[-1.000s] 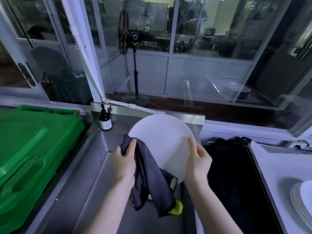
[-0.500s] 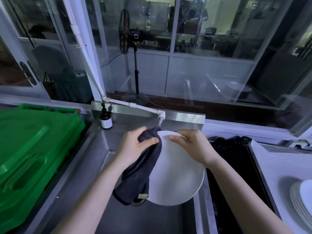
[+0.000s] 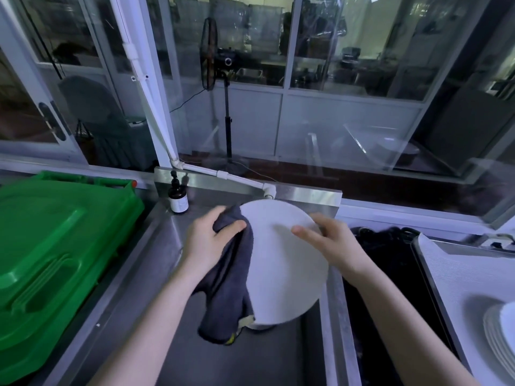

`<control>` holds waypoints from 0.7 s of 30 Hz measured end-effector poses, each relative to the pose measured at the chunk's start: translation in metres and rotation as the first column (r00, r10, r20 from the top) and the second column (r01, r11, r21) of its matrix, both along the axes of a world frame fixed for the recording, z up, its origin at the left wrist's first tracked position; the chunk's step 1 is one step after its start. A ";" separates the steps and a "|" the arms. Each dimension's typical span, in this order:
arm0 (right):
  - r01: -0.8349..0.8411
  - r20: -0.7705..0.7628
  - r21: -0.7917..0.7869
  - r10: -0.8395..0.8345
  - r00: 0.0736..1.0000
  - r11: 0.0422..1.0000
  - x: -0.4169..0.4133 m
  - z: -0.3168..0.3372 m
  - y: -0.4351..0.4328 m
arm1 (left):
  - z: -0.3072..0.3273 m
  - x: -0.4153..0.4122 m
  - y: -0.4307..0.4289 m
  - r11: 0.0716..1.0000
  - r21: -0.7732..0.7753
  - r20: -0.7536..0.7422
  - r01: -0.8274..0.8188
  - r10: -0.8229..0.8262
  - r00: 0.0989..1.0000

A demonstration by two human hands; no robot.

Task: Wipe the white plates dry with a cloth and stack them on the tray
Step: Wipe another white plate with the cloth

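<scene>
The thumb (image 3: 237, 225) of the left hand (image 3: 211, 238) lies over a bunched fold of the dark grey cloth (image 3: 231, 288), clamping it against the upper left rim of the white plate (image 3: 281, 268). The other fingers curl round behind the cloth, and its loose tail hangs down past the plate's lower edge. On the other side, the right hand (image 3: 331, 243) pinches the upper right rim: the thumb (image 3: 301, 229) lies flat across the near face and the other fingers wrap behind, mostly hidden. The plate is held in the air between both hands, tilted with its face toward the camera, above the steel basin (image 3: 139, 316). I judge this to be the middle of the wiping step, with the rim being worked. Next, the right hand likely needs to turn the plate so the cloth reaches the rest of the edge and the back, and the grip must stay firm on what may be a slick surface. Then the plate goes well off to the right, where a stack of plates (image 3: 498, 338) sits on what looks like the white-lined tray (image 3: 459, 274). A green bin (image 3: 55, 246) lies to the left, and a brown pump bottle (image 3: 178, 195) stands at the basin's far corner.
</scene>
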State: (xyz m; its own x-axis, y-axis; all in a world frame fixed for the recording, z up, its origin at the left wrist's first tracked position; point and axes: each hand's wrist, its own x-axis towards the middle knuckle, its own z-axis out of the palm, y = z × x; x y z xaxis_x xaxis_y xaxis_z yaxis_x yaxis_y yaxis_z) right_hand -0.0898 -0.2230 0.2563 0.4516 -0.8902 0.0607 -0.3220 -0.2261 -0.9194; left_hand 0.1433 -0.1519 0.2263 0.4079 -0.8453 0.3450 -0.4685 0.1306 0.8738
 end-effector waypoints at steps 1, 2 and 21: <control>-0.077 -0.077 -0.032 0.075 0.994 0.996 0.004 0.005 -0.003 | 0.008 0.000 -0.002 0.997 0.019 0.070 0.081 -0.082 0.994; -0.145 -0.145 -0.051 0.137 0.980 0.988 0.008 0.007 -0.003 | 0.013 0.000 -0.003 0.985 0.054 0.112 0.165 -0.170 0.979; 0.321 0.234 0.285 -0.390 0.890 0.903 0.012 -0.054 0.038 | -0.024 -0.004 0.017 0.985 0.166 -0.215 -0.040 0.076 0.974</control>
State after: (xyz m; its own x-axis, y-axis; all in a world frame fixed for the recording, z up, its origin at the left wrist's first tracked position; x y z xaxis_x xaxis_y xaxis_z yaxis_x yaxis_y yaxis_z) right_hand -0.0775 -0.1855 0.2023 0.0967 -0.9911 -0.0916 -0.0622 0.0858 -0.9944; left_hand 0.1394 -0.1348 0.2019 0.5081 -0.8550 0.1037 -0.2655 -0.0409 0.9632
